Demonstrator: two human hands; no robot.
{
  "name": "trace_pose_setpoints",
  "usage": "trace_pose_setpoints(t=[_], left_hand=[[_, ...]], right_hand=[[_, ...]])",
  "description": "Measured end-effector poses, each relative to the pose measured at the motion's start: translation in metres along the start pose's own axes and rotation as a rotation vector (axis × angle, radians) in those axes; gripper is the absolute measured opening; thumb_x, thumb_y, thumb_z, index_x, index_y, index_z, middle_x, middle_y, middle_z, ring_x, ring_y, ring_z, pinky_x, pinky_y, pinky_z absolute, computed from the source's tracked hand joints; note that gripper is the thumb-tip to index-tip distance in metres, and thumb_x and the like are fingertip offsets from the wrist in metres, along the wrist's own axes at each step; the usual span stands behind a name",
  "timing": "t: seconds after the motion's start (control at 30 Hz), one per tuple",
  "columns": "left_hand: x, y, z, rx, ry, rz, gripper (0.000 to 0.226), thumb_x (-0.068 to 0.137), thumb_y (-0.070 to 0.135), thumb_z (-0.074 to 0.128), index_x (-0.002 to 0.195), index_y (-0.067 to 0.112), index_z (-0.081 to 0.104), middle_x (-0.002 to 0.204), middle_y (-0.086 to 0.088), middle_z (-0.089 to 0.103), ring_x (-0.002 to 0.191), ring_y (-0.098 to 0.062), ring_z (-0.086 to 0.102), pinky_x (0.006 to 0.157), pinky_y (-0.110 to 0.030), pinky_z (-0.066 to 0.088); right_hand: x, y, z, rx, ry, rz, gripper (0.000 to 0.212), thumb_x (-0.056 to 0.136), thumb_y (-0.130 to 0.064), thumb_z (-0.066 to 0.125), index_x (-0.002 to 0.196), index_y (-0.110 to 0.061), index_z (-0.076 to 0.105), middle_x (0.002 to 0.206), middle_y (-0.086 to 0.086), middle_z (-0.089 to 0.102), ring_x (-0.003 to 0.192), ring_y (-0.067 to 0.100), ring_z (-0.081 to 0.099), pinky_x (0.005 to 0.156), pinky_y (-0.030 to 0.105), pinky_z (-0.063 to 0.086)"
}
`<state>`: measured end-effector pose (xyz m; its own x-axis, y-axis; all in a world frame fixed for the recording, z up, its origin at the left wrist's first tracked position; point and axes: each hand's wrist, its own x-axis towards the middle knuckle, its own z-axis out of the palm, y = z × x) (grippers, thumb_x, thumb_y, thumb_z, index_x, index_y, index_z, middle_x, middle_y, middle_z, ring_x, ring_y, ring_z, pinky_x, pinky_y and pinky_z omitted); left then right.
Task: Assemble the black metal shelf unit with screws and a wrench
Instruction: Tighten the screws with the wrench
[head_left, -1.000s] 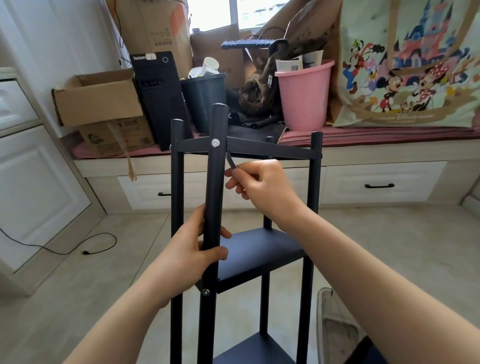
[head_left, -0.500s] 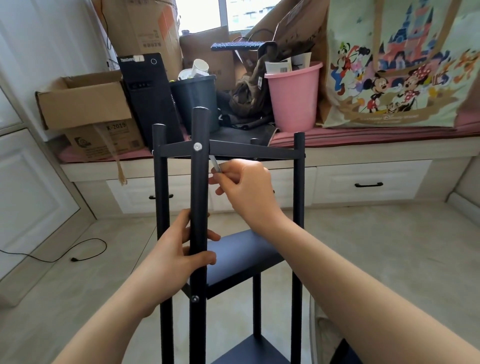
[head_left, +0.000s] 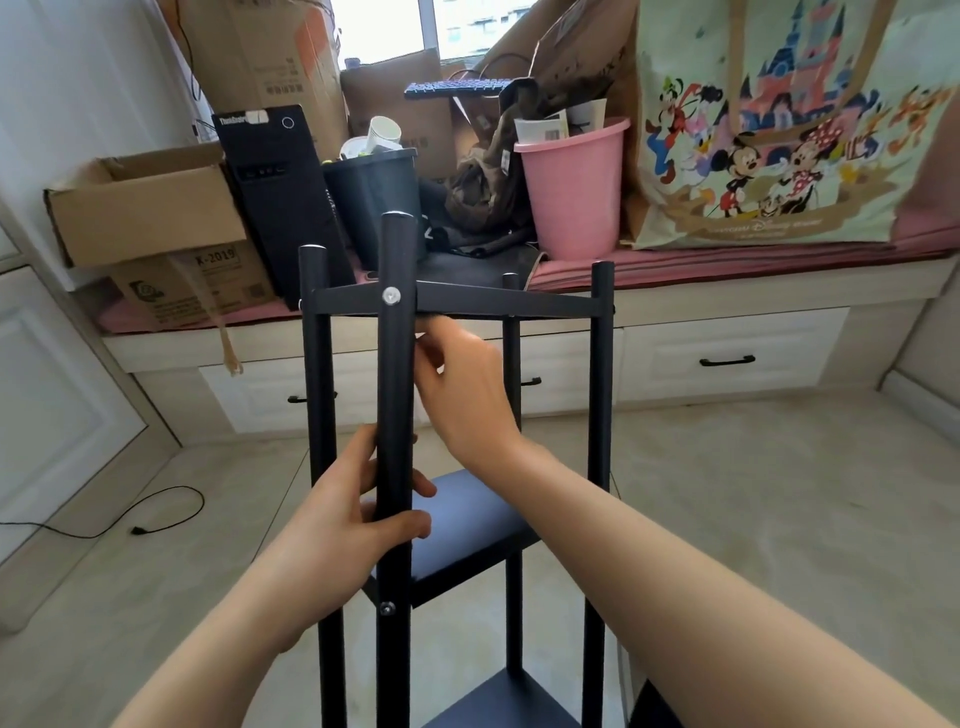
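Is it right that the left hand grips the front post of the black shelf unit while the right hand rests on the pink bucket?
Not quite. The head view shows the right hand up under the top shelf behind the front post, well clear of the pink bucket on the bench. The left hand does grip the front post.

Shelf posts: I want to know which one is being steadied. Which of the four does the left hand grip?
The nearest post, the thickest-looking one in front with the silver screw near its top. The left hand wraps around it; the other three stand untouched.
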<state>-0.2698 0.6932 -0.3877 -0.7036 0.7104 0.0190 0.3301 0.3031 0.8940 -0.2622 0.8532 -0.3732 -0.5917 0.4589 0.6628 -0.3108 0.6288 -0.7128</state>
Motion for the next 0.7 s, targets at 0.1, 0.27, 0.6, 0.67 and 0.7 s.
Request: trace_pose_setpoints(t=[0.1,0.27,0.6,0.67,0.7], left_hand=[[-0.001,0.001,0.000,0.006,0.002,-0.006,0.059,0.085,-0.002,0.072,0.107,0.049,0.052,0.096,0.008,0.070,0.075,-0.022,0.072,0.065,-0.050,0.060],[-0.003,0.002,-0.004,0.020,0.019,-0.018,0.055,0.085,-0.002,0.072,0.111,0.041,0.052,0.099,0.008,0.071,0.075,-0.019,0.072,0.067,-0.053,0.059],[-0.005,-0.001,-0.015,0.051,0.029,-0.027,0.058,0.088,0.000,0.072,0.113,0.048,0.052,0.099,0.014,0.072,0.083,-0.018,0.074,0.080,-0.053,0.060],[-0.005,-0.001,-0.015,0.049,0.024,-0.021,0.058,0.087,0.000,0.072,0.110,0.050,0.053,0.099,0.014,0.072,0.085,-0.019,0.074,0.083,-0.052,0.060],[-0.005,-0.001,-0.015,0.050,0.020,-0.016,0.059,0.087,0.000,0.072,0.108,0.053,0.054,0.099,0.013,0.072,0.086,-0.019,0.074,0.083,-0.051,0.060]], right_hand=[[-0.002,-0.002,0.003,0.008,0.025,-0.012,0.011,0.097,-0.004,0.054,0.100,-0.004,0.064,0.069,0.000,0.061,0.061,0.008,0.053,0.058,0.010,0.040],[-0.007,0.000,0.006,-0.039,0.002,-0.037,0.012,0.099,-0.011,0.054,0.093,-0.002,0.060,0.059,0.002,0.056,0.055,0.019,0.049,0.056,0.037,0.044],[-0.008,-0.009,0.006,0.034,-0.042,0.047,0.016,0.102,-0.012,0.050,0.090,-0.002,0.056,0.064,0.013,0.060,0.061,0.027,0.055,0.063,0.043,0.043],[-0.008,-0.011,0.005,0.058,-0.047,0.060,0.017,0.101,-0.011,0.050,0.089,0.000,0.058,0.067,0.013,0.063,0.065,0.028,0.058,0.067,0.043,0.045],[-0.008,-0.011,0.004,0.069,-0.045,0.067,0.017,0.100,-0.010,0.051,0.090,0.001,0.059,0.068,0.011,0.064,0.067,0.026,0.059,0.067,0.041,0.047]])
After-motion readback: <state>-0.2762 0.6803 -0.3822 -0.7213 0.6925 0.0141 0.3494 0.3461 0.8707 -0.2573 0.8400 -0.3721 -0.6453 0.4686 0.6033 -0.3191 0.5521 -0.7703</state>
